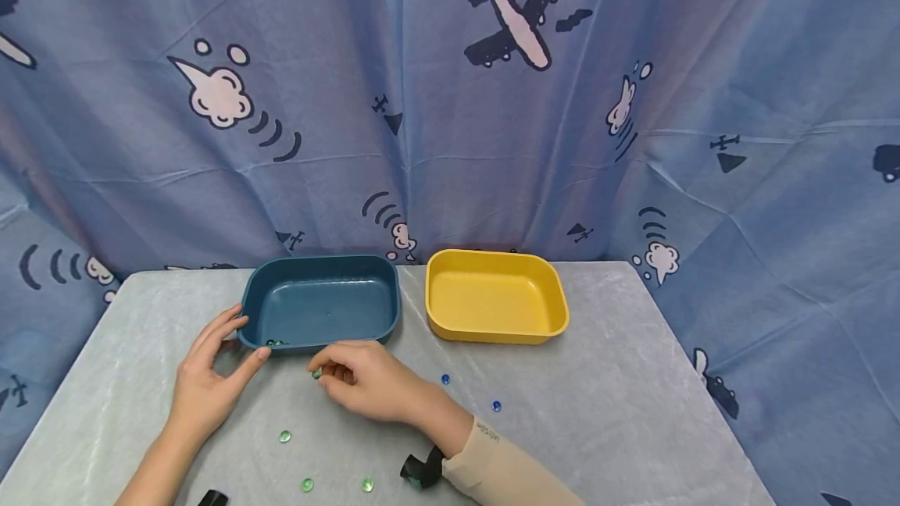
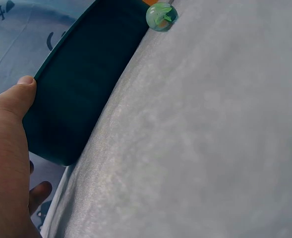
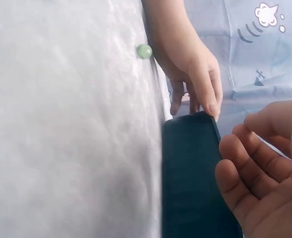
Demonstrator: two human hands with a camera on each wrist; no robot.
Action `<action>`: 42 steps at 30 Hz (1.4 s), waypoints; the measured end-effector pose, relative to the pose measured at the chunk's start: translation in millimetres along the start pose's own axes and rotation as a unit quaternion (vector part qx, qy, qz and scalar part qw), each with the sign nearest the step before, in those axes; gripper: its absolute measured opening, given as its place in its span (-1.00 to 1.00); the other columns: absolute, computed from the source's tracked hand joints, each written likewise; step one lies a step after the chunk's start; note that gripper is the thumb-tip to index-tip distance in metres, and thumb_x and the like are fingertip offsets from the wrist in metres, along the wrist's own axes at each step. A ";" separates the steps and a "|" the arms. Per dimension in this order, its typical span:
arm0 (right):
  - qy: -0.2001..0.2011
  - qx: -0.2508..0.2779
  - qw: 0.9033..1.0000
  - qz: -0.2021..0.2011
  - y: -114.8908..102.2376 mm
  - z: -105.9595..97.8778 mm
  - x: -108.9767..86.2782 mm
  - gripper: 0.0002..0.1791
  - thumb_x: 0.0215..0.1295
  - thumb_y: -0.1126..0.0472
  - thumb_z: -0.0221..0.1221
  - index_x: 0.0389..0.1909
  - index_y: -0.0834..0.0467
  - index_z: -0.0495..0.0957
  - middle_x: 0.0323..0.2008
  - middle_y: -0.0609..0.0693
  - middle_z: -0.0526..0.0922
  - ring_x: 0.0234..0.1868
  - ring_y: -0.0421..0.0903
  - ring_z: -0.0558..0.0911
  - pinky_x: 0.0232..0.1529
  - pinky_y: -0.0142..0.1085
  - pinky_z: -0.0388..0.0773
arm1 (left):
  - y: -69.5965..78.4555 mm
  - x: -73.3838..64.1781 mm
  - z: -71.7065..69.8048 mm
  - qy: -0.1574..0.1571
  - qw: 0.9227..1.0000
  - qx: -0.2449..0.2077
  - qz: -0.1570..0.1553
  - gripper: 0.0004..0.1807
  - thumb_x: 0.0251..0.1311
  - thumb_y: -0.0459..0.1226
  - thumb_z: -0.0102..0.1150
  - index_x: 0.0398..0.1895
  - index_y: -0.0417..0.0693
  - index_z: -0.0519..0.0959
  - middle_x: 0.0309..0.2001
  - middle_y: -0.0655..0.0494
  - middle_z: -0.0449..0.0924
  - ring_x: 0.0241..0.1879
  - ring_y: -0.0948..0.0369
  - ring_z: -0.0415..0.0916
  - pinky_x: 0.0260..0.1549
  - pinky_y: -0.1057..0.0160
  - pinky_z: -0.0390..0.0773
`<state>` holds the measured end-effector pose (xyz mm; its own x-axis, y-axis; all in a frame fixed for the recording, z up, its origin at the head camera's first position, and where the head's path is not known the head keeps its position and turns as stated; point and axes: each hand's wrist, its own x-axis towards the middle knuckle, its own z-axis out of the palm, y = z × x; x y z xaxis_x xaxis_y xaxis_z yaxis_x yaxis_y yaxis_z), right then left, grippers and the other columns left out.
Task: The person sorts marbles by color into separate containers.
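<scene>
At the left of the table, a dark teal plastic box [image 1: 323, 307] holds a few green marbles [image 1: 276, 343] near its front left corner. My left hand [image 1: 204, 385] grips that corner, thumb against the front rim and fingers along the left side. In front of the box, my right hand [image 1: 376, 381] pinches a green marble [image 1: 317, 373] between thumb and index fingertip. The right wrist view shows this hand's curled fingers [image 3: 231, 174], with the pinched marble hidden. A loose green marble [image 2: 161, 17] lies on the cloth in the left wrist view.
A yellow box [image 1: 495, 295] stands right of the teal one. Loose green marbles [image 1: 284, 436] lie toward the table's front, and two blue marbles [image 1: 446, 379] lie right of my right hand. A patterned blue curtain [image 1: 450, 139] hangs behind the grey-white cloth [image 1: 633, 412].
</scene>
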<state>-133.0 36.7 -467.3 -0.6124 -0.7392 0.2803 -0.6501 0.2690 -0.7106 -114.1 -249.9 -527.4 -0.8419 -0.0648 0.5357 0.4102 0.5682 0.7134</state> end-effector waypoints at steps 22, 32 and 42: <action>0.069 0.045 0.996 0.037 9.6 -30.8 -3.8 -0.80 0.61 0.30 0.26 0.13 0.14 0.73 -0.17 -0.16 0.69 -0.20 -0.33 0.59 -0.15 -0.45 0.67 | -2.4 -0.8 -0.3 -0.002 1.000 -0.008 0.002 -0.27 0.08 -0.56 0.61 0.38 -0.30 0.61 0.53 -0.17 0.45 0.44 0.49 0.37 0.18 0.61 0.44; 0.114 0.041 0.990 0.067 21.6 -44.9 -7.2 -0.80 0.60 0.28 0.29 0.14 0.11 0.73 -0.12 -0.16 0.71 -0.20 -0.28 0.63 -0.13 -0.38 0.71 | -1.9 -1.0 -0.2 -0.004 1.000 -0.010 0.000 -0.28 0.08 -0.56 0.61 0.38 -0.30 0.61 0.54 -0.18 0.45 0.45 0.48 0.36 0.18 0.61 0.43; 0.138 0.023 0.987 0.085 34.3 -55.5 -9.9 -0.79 0.62 0.27 0.27 0.16 0.13 0.73 -0.13 -0.07 0.75 -0.23 -0.23 0.63 -0.17 -0.35 0.72 | -3.2 -0.6 0.4 -0.001 1.000 -0.004 -0.001 -0.27 0.09 -0.55 0.61 0.39 -0.29 0.61 0.54 -0.15 0.45 0.45 0.50 0.35 0.18 0.62 0.42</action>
<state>-174.2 87.5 -458.6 -0.8134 -0.4889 0.3153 -0.5111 0.3416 -0.7887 -115.0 -251.3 -530.1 -0.8435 -0.0633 0.5334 0.4119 0.5613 0.7179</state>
